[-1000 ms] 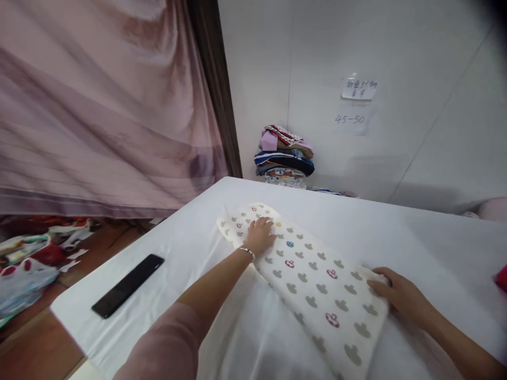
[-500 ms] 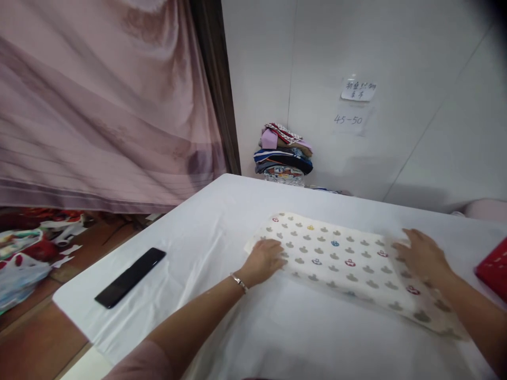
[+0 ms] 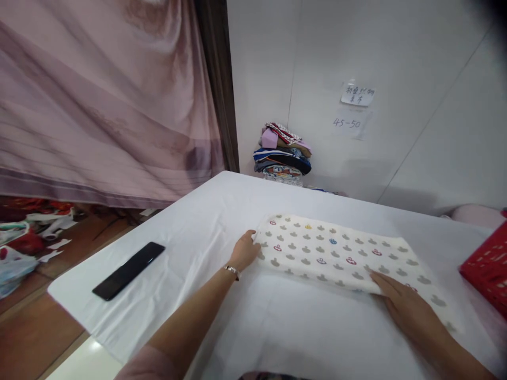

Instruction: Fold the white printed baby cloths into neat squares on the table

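A folded cream cloth (image 3: pixel 303 240) printed with grey, red, blue and yellow motifs lies flat across the white table. At its left edge is my left hand (image 3: pixel 244 250), wearing a bracelet, with its fingers closed on the border. My right hand (image 3: pixel 404 303) rests along the near edge toward the right, fingers stretched out and together on the fabric. The palm and thumb of that hand are largely hidden.
A black phone (image 3: pixel 129 270) lies on the white table (image 3: pixel 222 206) at the left. A red basket (image 3: pixel 487 269) stands at the right edge. Folded fabrics (image 3: pixel 283 153) are stacked behind the table by the wall. A pink curtain (image 3: pixel 119 95) hangs at the left.
My left hand has moved from on top of the cloth to its left edge. My right hand has come from the right end to the near edge. The view has shifted slightly.
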Available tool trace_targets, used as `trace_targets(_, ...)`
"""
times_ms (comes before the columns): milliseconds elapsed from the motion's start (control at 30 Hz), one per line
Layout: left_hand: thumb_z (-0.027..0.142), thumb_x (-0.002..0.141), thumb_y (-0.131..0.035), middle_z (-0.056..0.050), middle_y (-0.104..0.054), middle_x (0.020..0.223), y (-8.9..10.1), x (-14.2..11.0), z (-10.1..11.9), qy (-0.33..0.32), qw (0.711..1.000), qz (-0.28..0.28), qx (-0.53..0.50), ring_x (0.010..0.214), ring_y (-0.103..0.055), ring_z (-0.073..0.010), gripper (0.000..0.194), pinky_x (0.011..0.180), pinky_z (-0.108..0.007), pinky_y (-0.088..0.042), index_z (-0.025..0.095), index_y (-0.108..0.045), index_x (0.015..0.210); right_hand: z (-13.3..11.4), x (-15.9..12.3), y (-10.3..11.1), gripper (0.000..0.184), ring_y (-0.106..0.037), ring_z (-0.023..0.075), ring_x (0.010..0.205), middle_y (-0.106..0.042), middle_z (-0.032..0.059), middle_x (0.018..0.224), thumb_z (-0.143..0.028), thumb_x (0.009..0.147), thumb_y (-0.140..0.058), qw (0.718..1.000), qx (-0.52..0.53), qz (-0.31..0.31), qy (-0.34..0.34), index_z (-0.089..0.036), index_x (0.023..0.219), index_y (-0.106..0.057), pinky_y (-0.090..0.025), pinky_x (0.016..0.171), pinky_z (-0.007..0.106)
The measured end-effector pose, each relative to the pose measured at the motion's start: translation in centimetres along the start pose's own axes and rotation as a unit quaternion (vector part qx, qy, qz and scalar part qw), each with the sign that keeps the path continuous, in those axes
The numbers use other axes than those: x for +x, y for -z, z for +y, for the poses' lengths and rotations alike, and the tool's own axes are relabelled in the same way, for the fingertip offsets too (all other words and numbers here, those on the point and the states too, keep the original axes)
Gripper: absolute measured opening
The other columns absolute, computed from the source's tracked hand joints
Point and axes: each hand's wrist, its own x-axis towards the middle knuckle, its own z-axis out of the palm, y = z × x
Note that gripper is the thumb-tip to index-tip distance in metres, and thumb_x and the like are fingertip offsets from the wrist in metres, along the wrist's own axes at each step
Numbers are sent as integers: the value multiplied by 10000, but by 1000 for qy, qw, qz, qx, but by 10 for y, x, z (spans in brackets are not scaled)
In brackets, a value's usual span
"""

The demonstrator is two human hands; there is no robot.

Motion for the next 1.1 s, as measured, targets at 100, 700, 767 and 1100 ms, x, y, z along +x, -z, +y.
trace_targets(100,196,754,-475,-53,-654,958,0,-52,-6,-43,997,-50,-46,862,-609,-172,469,734,-253,-430,204,-453,1222,33,-24,-7,507,-541,271,1136,-569,32,1265,-269,756,-421,1000,-5,16,15,-268,1245,-554,-437,953,452)
trace_targets(700,453,839,-471,-82,-591,1000,-18,1,18,-81,990,24,117,964,-536,-208,323,813,-299,-403,175,-616,916,-162,17,33,538,-271,260,1345,-320,51,1463,-370,872,-498,959,116,-67,250,-264,1382,-364,-284,1082,482)
trace_targets(767,421,829,-493,-85,-589,964,-23,5,19,-86,987,33,133,947,-535,-210,277,811,-307,-398,169,-610,829,-168,15,21,537,-249,267,1353,-313,60,1466,-314,859,-511,959,98,-62,257,-244,1374,-374,-272,1082,492)
trace_targets(1100,580,777,-482,-14,-634,692,-16,10,25,-46,992,-50,-102,657,-567,-166,394,579,-252,-380,196,-564,762,-170,10,16,505,-275,245,1341,-339,65,1455,-227,851,-489,964,92,-21,248,-233,1347,-395,-279,1075,470)
